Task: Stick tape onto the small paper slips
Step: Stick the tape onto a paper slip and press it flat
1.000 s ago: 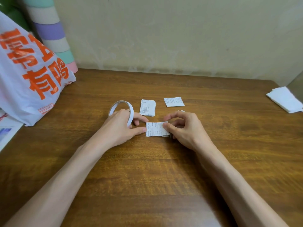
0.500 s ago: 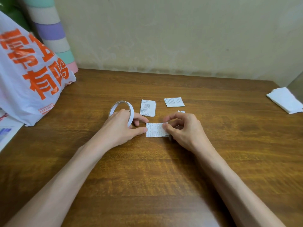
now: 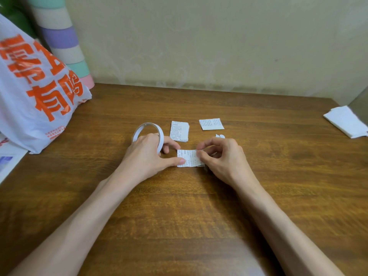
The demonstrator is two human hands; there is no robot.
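Your left hand (image 3: pixel 145 156) grips the thin white tape ring (image 3: pixel 161 138), thumb pinning the small printed paper slip (image 3: pixel 188 159) your right hand (image 3: pixel 223 158) pinches.

This looks like a corner of a home, not a workplace. A brown wood-grain table (image 3: pixel 278 176) is pushed against a bare cream plaster wall (image 3: pixel 199 46), stained along its foot. A white plastic shopping bag with orange printed characters (image 3: pixel 29 96) slumps at the left, a pastel-banded roll (image 3: pixel 59 36) stands behind it, and folded white tissue (image 3: pixel 346 121) lies at the right edge.
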